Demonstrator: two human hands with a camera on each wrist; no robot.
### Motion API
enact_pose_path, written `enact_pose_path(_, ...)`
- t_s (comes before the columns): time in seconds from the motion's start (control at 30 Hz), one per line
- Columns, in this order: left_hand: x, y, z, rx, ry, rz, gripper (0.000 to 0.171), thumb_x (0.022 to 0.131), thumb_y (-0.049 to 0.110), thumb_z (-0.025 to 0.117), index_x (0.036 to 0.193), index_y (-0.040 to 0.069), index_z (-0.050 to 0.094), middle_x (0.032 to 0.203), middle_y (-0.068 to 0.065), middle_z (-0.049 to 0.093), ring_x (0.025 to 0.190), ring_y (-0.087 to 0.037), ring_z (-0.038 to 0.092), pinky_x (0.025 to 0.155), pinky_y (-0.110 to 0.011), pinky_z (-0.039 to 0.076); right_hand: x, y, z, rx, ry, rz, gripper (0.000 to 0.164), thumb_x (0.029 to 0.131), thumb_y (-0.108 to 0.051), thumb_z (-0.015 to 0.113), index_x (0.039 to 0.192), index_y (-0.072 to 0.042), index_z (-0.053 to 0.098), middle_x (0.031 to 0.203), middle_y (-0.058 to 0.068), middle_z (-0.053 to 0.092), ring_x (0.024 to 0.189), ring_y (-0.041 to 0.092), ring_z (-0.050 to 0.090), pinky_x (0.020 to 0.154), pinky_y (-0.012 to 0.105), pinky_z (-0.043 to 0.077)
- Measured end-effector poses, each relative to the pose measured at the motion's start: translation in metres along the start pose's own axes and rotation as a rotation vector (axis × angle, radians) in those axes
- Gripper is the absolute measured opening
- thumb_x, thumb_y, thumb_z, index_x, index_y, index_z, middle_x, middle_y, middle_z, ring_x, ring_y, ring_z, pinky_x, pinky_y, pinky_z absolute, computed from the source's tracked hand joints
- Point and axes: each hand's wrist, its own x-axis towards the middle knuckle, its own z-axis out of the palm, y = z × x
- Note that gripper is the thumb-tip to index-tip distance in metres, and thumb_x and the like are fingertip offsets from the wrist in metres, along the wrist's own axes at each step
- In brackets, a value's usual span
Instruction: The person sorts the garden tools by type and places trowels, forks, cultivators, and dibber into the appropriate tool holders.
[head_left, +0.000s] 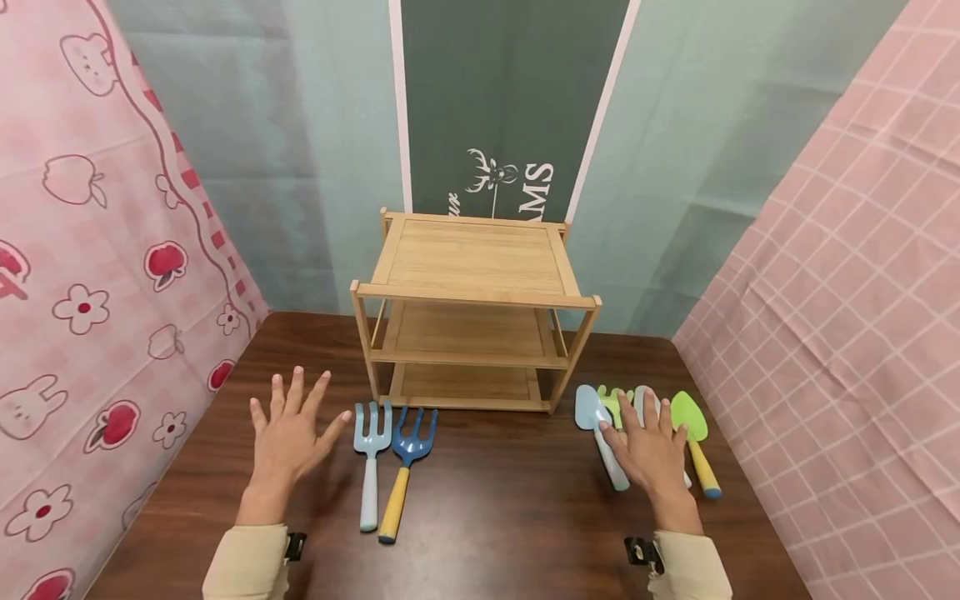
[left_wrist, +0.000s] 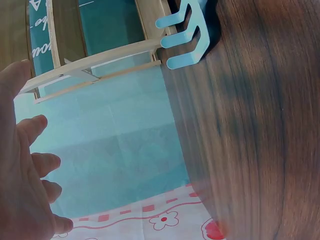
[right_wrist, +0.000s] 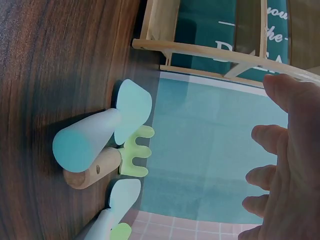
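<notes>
My left hand (head_left: 288,437) is spread over the table's left side, holding nothing. Just right of it lie a light blue hand fork (head_left: 371,467) and a dark blue hand fork (head_left: 411,450) with a yellow handle. My right hand (head_left: 648,450), also spread, hovers over a group of garden tools, apart from them in the right wrist view. That group has a light blue trowel (right_wrist: 132,105), a small green fork (right_wrist: 135,152) with a wooden handle, a pale trowel (right_wrist: 124,199) and a green trowel (head_left: 690,418) with a yellow handle. In the head view my right hand partly covers the middle ones.
A wooden rack (head_left: 480,258) with three shelves stands at the back middle of the brown table (head_left: 495,500). Behind it hangs a green-blue curtain (head_left: 330,167). Pink patterned cloths border the left (head_left: 112,333) and right (head_left: 840,333) sides.
</notes>
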Motion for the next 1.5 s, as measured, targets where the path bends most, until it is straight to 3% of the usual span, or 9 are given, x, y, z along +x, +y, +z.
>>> enact_pose_path(0.43, -0.001, 0.002, -0.001, -0.013, 0.011, 0.006, 0.073, 0.089, 0.056, 0.047, 0.145, 0.013, 0.03, 0.149, -0.024, 0.013, 0.136, -0.041, -0.006, 0.097, -0.066, -0.005, -0.001, 0.0, 0.001, 0.016, 0.027, 0.005, 0.066, 0.093, -0.052, 0.041, 0.142, -0.009, 0.033, 0.146, 0.032, 0.013, 0.131, 0.052, 0.006, 0.091, 0.073, 0.003)
enact_pose_path(0.53, -0.001, 0.002, 0.0, -0.002, 0.078, 0.033, 0.071, 0.086, 0.049, 0.056, 0.142, 0.011, 0.035, 0.145, -0.027, 0.024, 0.133, -0.045, 0.014, 0.097, -0.067, 0.01, 0.0, 0.0, 0.003, 0.004, 0.122, -0.033, 0.061, 0.09, -0.044, 0.054, 0.137, -0.007, 0.042, 0.141, 0.033, 0.025, 0.125, 0.053, 0.024, 0.09, 0.071, 0.017)
enact_pose_path(0.63, 0.0, 0.003, 0.0, 0.021, 0.205, 0.081, 0.063, 0.08, 0.038, 0.066, 0.131, 0.005, 0.048, 0.129, -0.028, 0.045, 0.113, -0.047, 0.044, 0.085, -0.064, 0.032, 0.002, 0.0, 0.005, -0.023, 0.277, -0.097, 0.051, 0.082, -0.03, 0.067, 0.124, -0.003, 0.055, 0.123, 0.031, 0.049, 0.1, 0.05, 0.051, 0.074, 0.062, 0.039)
enact_pose_path(0.7, 0.001, 0.004, 0.0, 0.028, 0.284, 0.107, 0.054, 0.077, 0.032, 0.069, 0.121, 0.002, 0.056, 0.115, -0.027, 0.055, 0.097, -0.045, 0.054, 0.073, -0.06, 0.039, 0.003, 0.001, 0.006, -0.04, 0.364, -0.132, 0.045, 0.076, -0.023, 0.072, 0.115, -0.001, 0.061, 0.107, 0.027, 0.059, 0.08, 0.045, 0.058, 0.059, 0.056, 0.043)
enact_pose_path(0.77, 0.002, 0.006, 0.0, 0.017, 0.324, 0.118, 0.047, 0.075, 0.028, 0.07, 0.113, 0.001, 0.06, 0.107, -0.025, 0.058, 0.088, -0.044, 0.057, 0.067, -0.058, 0.041, 0.003, 0.001, 0.006, -0.04, 0.394, -0.138, 0.042, 0.074, -0.02, 0.073, 0.109, 0.0, 0.064, 0.098, 0.024, 0.063, 0.07, 0.042, 0.059, 0.051, 0.053, 0.043)
enact_pose_path(0.97, 0.001, 0.012, -0.002, -0.021, 0.322, 0.089, 0.043, 0.075, 0.023, 0.071, 0.111, 0.0, 0.061, 0.108, -0.027, 0.057, 0.088, -0.045, 0.055, 0.064, -0.058, 0.041, 0.0, -0.004, 0.004, -0.016, 0.318, -0.104, 0.043, 0.077, -0.023, 0.072, 0.112, 0.001, 0.063, 0.101, 0.025, 0.062, 0.078, 0.042, 0.059, 0.054, 0.053, 0.044)
enact_pose_path(1.23, 0.005, 0.028, -0.009, -0.234, 0.179, -0.085, 0.05, 0.084, 0.027, 0.067, 0.123, -0.002, 0.054, 0.122, -0.032, 0.047, 0.107, -0.05, 0.045, 0.078, -0.064, 0.036, -0.014, -0.014, -0.002, 0.099, 0.173, 0.019, 0.047, 0.085, -0.028, 0.064, 0.121, 0.001, 0.056, 0.111, 0.027, 0.058, 0.097, 0.045, 0.054, 0.069, 0.062, 0.039)
enact_pose_path(1.33, 0.008, 0.032, -0.01, -0.296, 0.158, -0.115, 0.05, 0.086, 0.026, 0.065, 0.126, -0.001, 0.052, 0.125, -0.031, 0.045, 0.112, -0.049, 0.042, 0.084, -0.064, 0.033, -0.019, -0.015, 0.0, 0.161, 0.158, 0.073, 0.048, 0.087, -0.028, 0.063, 0.125, 0.001, 0.054, 0.116, 0.026, 0.056, 0.098, 0.046, 0.054, 0.073, 0.062, 0.037)
enact_pose_path(1.5, 0.012, 0.034, -0.006, -0.369, 0.185, -0.115, 0.05, 0.086, 0.023, 0.066, 0.127, -0.002, 0.052, 0.127, -0.029, 0.044, 0.116, -0.045, 0.04, 0.09, -0.061, 0.031, -0.028, -0.017, 0.01, 0.27, 0.191, 0.167, 0.045, 0.087, -0.023, 0.064, 0.124, 0.0, 0.055, 0.113, 0.025, 0.059, 0.093, 0.046, 0.056, 0.076, 0.057, 0.039)
